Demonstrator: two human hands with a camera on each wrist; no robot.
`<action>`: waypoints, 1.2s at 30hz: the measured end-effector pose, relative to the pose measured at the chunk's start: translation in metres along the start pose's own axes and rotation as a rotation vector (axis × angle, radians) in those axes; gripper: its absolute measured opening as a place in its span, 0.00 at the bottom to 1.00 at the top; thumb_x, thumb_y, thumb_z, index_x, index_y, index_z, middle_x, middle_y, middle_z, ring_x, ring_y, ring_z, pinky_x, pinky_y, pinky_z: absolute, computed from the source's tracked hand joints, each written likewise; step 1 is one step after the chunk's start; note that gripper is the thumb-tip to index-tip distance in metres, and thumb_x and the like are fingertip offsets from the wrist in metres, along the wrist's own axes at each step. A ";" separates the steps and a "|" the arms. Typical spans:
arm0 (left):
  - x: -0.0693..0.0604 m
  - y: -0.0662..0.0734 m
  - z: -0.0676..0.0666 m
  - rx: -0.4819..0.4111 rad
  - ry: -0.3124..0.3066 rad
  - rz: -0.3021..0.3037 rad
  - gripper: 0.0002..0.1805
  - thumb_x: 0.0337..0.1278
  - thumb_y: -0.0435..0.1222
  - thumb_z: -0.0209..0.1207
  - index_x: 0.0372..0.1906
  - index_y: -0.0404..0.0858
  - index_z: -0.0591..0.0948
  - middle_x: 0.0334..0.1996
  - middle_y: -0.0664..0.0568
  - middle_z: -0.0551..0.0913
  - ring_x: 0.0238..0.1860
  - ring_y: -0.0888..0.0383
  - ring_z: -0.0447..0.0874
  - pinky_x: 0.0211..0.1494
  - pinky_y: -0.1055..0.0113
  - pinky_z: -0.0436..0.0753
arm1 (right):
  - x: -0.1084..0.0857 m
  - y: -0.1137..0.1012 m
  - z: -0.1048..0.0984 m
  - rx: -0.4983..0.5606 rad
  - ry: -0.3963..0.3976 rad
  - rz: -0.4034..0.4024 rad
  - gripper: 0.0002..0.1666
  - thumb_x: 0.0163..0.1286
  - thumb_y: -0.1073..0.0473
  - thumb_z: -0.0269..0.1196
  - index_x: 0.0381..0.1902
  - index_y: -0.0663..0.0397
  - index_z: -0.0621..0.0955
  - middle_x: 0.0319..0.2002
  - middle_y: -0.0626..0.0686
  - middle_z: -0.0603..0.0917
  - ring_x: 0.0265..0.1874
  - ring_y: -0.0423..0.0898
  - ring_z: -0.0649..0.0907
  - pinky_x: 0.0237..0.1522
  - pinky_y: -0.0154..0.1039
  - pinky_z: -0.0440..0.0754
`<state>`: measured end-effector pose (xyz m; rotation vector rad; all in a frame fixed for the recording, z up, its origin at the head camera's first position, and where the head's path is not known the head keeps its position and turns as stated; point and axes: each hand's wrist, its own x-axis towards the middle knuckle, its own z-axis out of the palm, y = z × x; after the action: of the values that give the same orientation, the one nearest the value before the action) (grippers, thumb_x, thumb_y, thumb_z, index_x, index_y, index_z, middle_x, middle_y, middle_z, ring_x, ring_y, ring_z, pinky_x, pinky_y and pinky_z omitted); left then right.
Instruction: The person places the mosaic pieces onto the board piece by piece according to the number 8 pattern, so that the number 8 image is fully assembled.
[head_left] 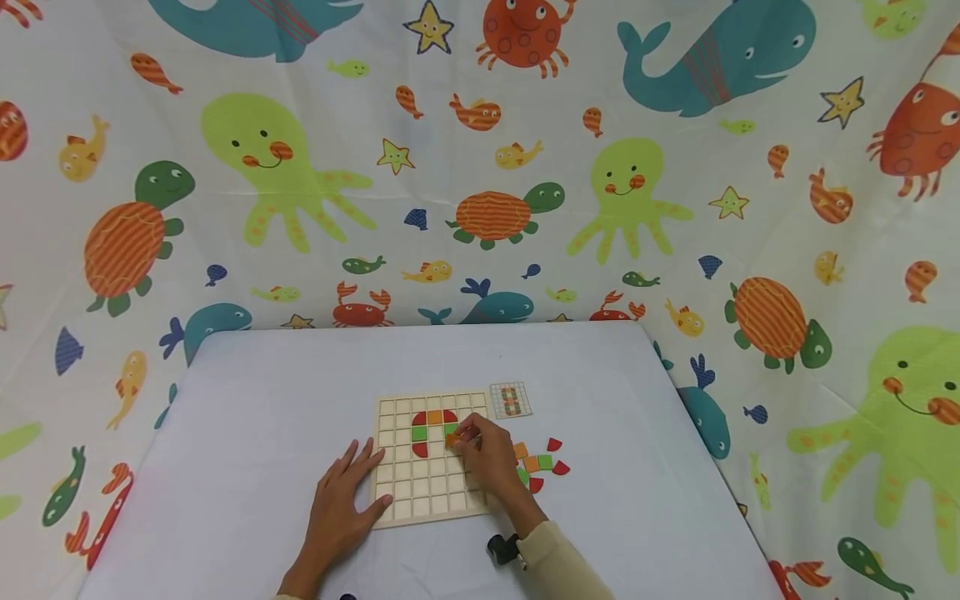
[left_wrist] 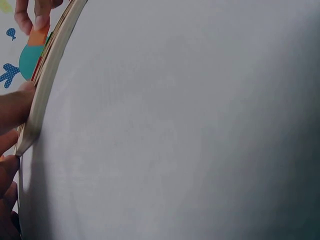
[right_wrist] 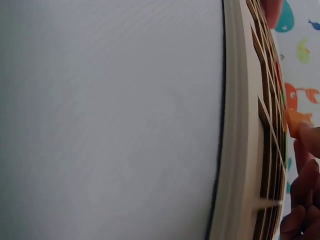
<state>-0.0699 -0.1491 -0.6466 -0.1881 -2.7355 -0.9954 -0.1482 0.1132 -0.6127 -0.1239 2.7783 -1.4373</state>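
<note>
A wooden grid board (head_left: pixel 430 505) lies on the table. In its upper cells sit an orange square (head_left: pixel 435 417), green squares (head_left: pixel 419 433) and red rounded-corner pieces (head_left: pixel 420 450). My right hand (head_left: pixel 495 458) pinches an orange square tile (right_wrist: pixel 295 122) between thumb and fingertips, at the cell below the right green square. The left wrist view also catches that orange tile (left_wrist: pixel 39 36), held on edge over the board. My left hand (head_left: pixel 341 504) rests with spread fingers against the board's left edge, thumb near the lower-left corner.
Loose red, green and orange pieces (head_left: pixel 545 462) lie right of the board, partly behind the right hand. A small pattern card (head_left: pixel 511 401) is at the board's upper right. A black object (head_left: pixel 502 550) shows by the right wrist. A sea-animal curtain (head_left: pixel 480 167) hangs behind the table.
</note>
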 end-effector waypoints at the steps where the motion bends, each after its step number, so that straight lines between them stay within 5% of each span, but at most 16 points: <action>1: 0.000 0.000 0.000 0.002 0.000 0.000 0.41 0.49 0.46 0.78 0.71 0.44 0.80 0.77 0.44 0.75 0.80 0.36 0.65 0.75 0.34 0.63 | 0.001 -0.002 0.004 -0.001 -0.012 -0.010 0.09 0.68 0.60 0.74 0.41 0.40 0.85 0.34 0.43 0.85 0.28 0.35 0.79 0.31 0.30 0.78; 9: 0.001 0.000 0.000 0.003 -0.002 0.002 0.41 0.48 0.46 0.78 0.71 0.44 0.80 0.77 0.44 0.75 0.80 0.36 0.65 0.76 0.33 0.62 | 0.010 -0.012 0.021 -0.131 -0.033 -0.065 0.08 0.67 0.60 0.75 0.39 0.41 0.86 0.29 0.41 0.85 0.27 0.33 0.77 0.28 0.30 0.73; 18: 0.001 0.000 0.001 0.011 -0.006 0.003 0.41 0.49 0.46 0.78 0.71 0.43 0.80 0.77 0.44 0.75 0.80 0.36 0.65 0.76 0.34 0.62 | 0.011 -0.014 0.025 -0.212 -0.045 -0.033 0.06 0.67 0.56 0.76 0.36 0.40 0.87 0.27 0.39 0.81 0.26 0.32 0.74 0.26 0.30 0.70; 29: 0.001 -0.001 0.001 0.014 -0.012 -0.008 0.40 0.50 0.46 0.77 0.71 0.43 0.80 0.77 0.44 0.75 0.80 0.36 0.65 0.77 0.33 0.62 | 0.005 -0.017 0.023 -0.204 -0.045 -0.036 0.05 0.66 0.58 0.75 0.35 0.41 0.89 0.27 0.38 0.82 0.28 0.32 0.75 0.27 0.30 0.70; 36: 0.001 0.000 0.001 0.008 -0.016 -0.013 0.40 0.50 0.46 0.77 0.72 0.43 0.80 0.77 0.44 0.74 0.80 0.36 0.64 0.76 0.34 0.62 | -0.003 -0.012 0.004 -0.098 -0.004 -0.031 0.11 0.62 0.64 0.74 0.40 0.43 0.88 0.29 0.40 0.85 0.23 0.35 0.75 0.23 0.30 0.70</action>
<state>-0.0710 -0.1485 -0.6468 -0.1780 -2.7577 -0.9905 -0.1445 0.1035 -0.6050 -0.1717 2.8568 -1.3052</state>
